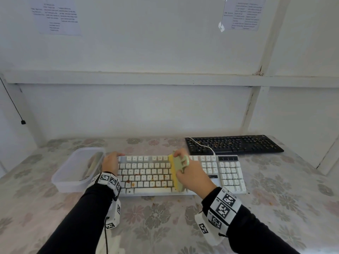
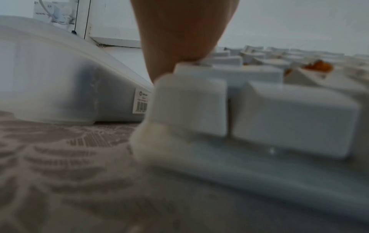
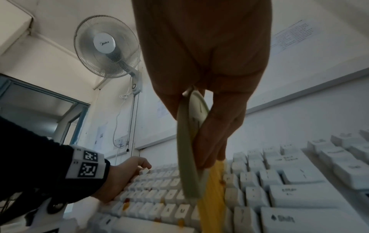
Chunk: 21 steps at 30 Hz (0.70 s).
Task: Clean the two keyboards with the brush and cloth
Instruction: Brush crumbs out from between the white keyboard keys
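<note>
So the right hand (image 1: 190,173) holds the brush (image 1: 177,171), fingers curled round its pale green back, w/ the yellow bristles (image 3: 211,197) down on the white keyboard (image 1: 146,173), about mid-board. The left hand (image 1: 110,163) rests on the keyboard's left end, fingers bent over the far corner; its grip looks like a hold-down, not a pinch.

Orange crumbs (image 1: 133,184) sit on the lower key rows. The black keyboard (image 1: 234,144) lies behind, to the right, also w/ crumbs on it. A clear plastic tub (image 1: 77,169) stands just beside the white one's left end, on the flowery table (image 1: 165,217).

I think the brush is light & stiff in the back, soft in the bristles, so hold the back, not the bristles. The keyboard prob. slides easy on the cloth, so press one end. Keys wobble, so sweep soft. No cleaning cloth that I can see.
</note>
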Motion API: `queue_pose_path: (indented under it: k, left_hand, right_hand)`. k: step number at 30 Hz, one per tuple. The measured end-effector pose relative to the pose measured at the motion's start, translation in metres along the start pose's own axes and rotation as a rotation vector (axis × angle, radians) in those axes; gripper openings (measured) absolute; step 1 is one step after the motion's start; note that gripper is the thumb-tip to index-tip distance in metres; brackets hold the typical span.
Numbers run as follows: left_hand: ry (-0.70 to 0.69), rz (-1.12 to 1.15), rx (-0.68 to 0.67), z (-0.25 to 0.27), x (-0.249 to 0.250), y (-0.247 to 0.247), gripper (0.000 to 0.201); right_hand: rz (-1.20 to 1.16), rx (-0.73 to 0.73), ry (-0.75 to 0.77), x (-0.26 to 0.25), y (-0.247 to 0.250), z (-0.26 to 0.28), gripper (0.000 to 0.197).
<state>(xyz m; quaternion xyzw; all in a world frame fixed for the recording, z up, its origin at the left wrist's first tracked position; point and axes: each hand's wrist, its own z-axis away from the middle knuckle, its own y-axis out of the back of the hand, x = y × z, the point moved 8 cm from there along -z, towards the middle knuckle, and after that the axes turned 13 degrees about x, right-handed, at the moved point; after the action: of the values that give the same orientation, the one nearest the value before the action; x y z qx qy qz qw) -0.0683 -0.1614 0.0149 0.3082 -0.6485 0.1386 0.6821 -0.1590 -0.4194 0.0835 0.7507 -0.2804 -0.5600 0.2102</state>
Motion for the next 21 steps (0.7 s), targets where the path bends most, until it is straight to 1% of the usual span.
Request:
queue_pose_path:
  k: [2,4,8,10,12,15,19,21]
  left_hand:
    - [0.036,0.027,0.002,-0.001,-0.003,0.0,0.034]
    - [0.015,0.025,-0.006,0.0,-0.001,-0.001,0.035]
    - [0.006,0.028,0.005,0.001,0.0,0.001,0.035]
    - [-0.001,0.016,0.008,0.0,0.0,0.001,0.034]
    - [-0.017,0.001,0.003,-0.002,0.001,0.0,0.034]
    - [-0.05,-0.035,-0.017,-0.002,0.002,-0.001,0.03]
    - [-0.074,-0.051,-0.006,-0.002,0.002,0.0,0.031]
    - [-0.06,-0.027,0.003,-0.003,0.003,0.001,0.032]
  right_hand:
    - [0.017,-0.028,-0.031,0.004,0.001,0.001,0.041]
    - [0.003,-0.018,-0.04,0.002,0.005,-0.001,0.038]
    - [-0.093,0.097,0.067,-0.02,0.009,-0.007,0.038]
    - [-0.128,0.106,0.112,-0.026,0.002,-0.01,0.038]
    - [-0.107,0.057,0.124,-0.028,-0.009,-0.009,0.036]
    - [-0.005,-0.018,0.095,-0.022,-0.019,-0.004,0.04]
    - [0.115,-0.1,0.044,-0.016,-0.016,-0.001,0.042]
    - [0.13,-0.105,0.039,-0.019,-0.01,-0.003,0.039]
